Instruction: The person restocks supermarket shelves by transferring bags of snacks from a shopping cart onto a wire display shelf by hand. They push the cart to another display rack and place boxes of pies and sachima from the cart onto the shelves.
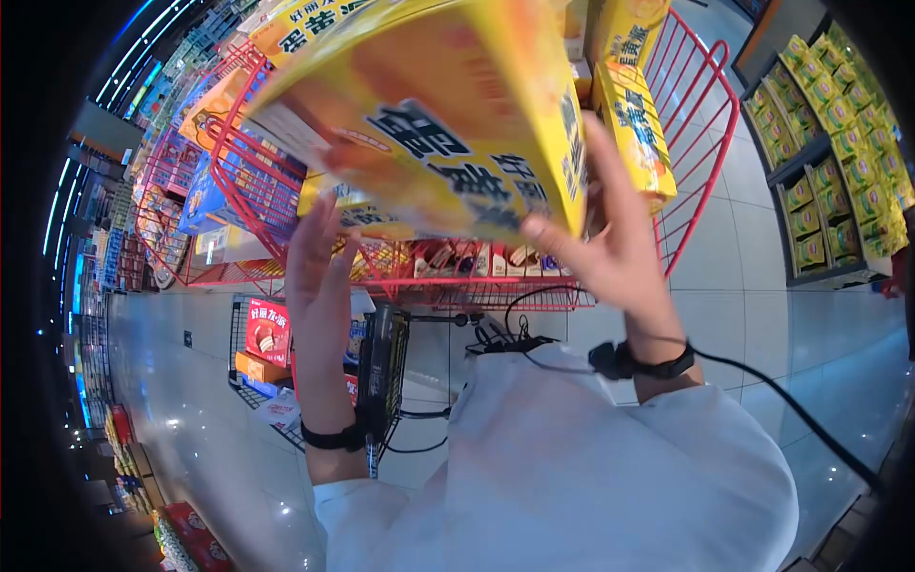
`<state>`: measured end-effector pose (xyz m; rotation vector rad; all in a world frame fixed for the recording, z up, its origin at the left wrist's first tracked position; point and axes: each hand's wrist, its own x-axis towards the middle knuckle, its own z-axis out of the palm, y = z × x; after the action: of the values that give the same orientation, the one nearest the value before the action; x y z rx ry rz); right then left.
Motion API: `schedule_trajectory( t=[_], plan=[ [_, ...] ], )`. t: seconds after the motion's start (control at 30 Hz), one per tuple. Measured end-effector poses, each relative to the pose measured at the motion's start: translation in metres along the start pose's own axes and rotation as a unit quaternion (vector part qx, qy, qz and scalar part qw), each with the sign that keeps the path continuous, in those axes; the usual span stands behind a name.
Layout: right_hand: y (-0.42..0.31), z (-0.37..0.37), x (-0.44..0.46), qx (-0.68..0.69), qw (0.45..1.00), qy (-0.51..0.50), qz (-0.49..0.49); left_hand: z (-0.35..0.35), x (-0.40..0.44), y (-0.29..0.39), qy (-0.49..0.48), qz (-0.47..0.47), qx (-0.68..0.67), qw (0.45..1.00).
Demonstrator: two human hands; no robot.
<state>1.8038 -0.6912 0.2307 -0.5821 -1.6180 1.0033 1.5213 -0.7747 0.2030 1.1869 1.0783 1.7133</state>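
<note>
Yellow box at upper centre of the frame probably needs two hands for its bulk: right hand, widely spread, holds its side; left hand, below, I cannot tell whether it supports.

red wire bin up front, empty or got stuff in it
Not empty: yellow printed boxes sit inside the red wire bin. Whether it's full, cannot tell; the large yellow box at the right hand hides part.
</note>
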Motion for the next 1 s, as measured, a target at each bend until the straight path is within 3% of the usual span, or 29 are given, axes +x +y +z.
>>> schedule_trajectory(
  t=[0.03, 0.1, 0.17, 0.27, 0.37, 0.43, 0.5, 0.77, 1.0],
  plan=[
    [-0.008, -0.02, 0.006, -0.141, 0.989, -0.017, -0.032, 0.013, 0.002, 0.004, 0.001, 0.01, 0.047, 0.999],
    [-0.015, -0.036, 0.014, -0.156, 0.986, -0.032, -0.045, 0.024, 0.005, 0.006, -0.012, 0.011, 0.018, 1.0],
    [-0.015, -0.039, 0.018, -0.065, 0.995, -0.004, -0.073, 0.032, 0.009, 0.009, -0.014, 0.007, -0.02, 1.0],
    [-0.027, -0.045, 0.022, -0.176, 0.975, -0.032, -0.135, 0.032, 0.011, 0.005, -0.015, 0.041, 0.0, 0.999],
    [-0.04, -0.041, 0.017, -0.28, 0.948, -0.1, -0.111, 0.025, 0.006, 0.002, -0.001, 0.062, -0.028, 0.998],
    [-0.041, -0.033, 0.021, -0.354, 0.899, -0.15, -0.211, 0.015, 0.003, 0.003, 0.019, 0.06, -0.047, 0.997],
    [-0.042, -0.022, 0.024, -0.365, 0.876, -0.173, -0.264, -0.001, -0.011, 0.008, 0.046, 0.056, -0.05, 0.996],
    [-0.05, 0.013, 0.043, -0.402, 0.844, -0.147, -0.324, -0.032, -0.026, -0.002, 0.123, 0.042, -0.023, 0.991],
    [-0.032, 0.044, 0.109, -0.382, 0.836, -0.109, -0.378, -0.028, 0.05, -0.008, 0.08, 0.091, 0.042, 0.992]
  ],
)
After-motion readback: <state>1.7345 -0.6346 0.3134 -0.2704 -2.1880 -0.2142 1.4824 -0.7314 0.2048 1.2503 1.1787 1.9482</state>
